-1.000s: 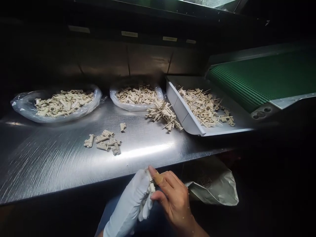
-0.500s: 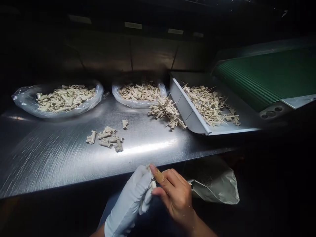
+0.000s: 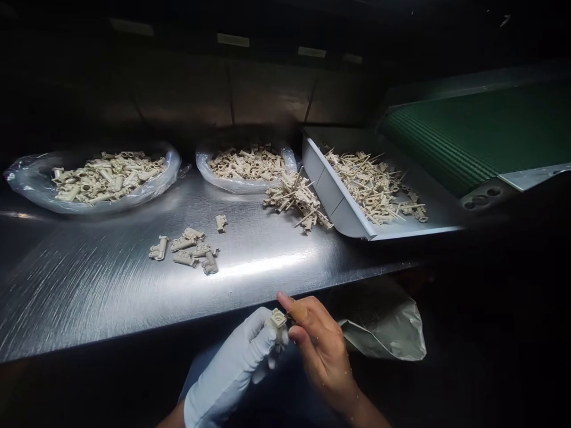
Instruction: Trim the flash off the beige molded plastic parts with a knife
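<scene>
My left hand [image 3: 243, 351], in a white glove, is closed round a cream plastic part [image 3: 278, 319] below the table's front edge. Just right of the part is my right hand [image 3: 323, 345], bare, with tape round one finger. Its thumb and taped finger are bent close to the part, and a small dark gap lies between them; whether they pinch anything is too small to tell. Several loose parts [image 3: 191, 241] lie on the metal table [image 3: 111, 279]. Farther back, a heap of parts with thin sticks [image 3: 297, 199] leans by the tray.
Two clear plastic bags, one at left [image 3: 27, 184] and one in the middle [image 3: 238, 186], hold cream parts. At right stands a grey tray [image 3: 336, 193] of parts, beside a green conveyor belt [image 3: 491, 131]. A crumpled bag [image 3: 392, 327] hangs below the table edge.
The part in my gloved hand has turned and shows an open end. My right thumb and taped finger have drawn back from it slightly to the right. The view has shifted a little.
</scene>
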`<state>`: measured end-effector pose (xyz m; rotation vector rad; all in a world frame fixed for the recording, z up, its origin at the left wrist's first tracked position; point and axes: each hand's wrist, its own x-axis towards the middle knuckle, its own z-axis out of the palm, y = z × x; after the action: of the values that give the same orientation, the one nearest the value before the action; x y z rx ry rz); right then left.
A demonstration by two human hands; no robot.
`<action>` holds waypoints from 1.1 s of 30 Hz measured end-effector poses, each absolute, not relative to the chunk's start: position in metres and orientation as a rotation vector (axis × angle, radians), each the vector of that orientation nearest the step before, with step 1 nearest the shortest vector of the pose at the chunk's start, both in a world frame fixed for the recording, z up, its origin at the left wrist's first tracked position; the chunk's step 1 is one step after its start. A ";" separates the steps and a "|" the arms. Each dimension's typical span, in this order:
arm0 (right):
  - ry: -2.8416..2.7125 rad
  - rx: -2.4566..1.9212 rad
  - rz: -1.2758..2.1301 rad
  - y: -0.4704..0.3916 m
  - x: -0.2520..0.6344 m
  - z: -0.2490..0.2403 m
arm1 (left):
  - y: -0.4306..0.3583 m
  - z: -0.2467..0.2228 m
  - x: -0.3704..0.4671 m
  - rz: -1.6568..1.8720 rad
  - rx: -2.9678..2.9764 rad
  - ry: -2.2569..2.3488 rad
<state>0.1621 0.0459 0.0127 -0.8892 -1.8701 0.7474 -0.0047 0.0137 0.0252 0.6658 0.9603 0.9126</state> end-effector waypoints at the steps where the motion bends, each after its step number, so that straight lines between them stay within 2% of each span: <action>1: -1.856 -0.864 0.762 0.046 0.161 0.013 | 0.014 0.026 -0.004 0.890 0.685 0.950; 8: -1.796 -0.839 0.784 0.045 0.158 0.016 | 0.012 0.022 0.001 0.845 0.750 0.939; 14: -1.838 -0.867 0.733 0.043 0.161 0.016 | 0.005 0.014 0.003 0.978 0.815 1.044; 23: -1.983 -0.924 0.339 0.040 0.164 0.010 | -0.007 0.002 0.002 1.099 0.964 1.256; 33: -2.067 -0.889 0.309 0.044 0.170 0.017 | -0.007 0.005 -0.001 1.106 1.283 1.460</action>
<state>0.1700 0.0437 0.0171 -0.8889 -2.0667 0.3090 -0.0011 -0.0071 0.0045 1.2834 1.4602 1.1057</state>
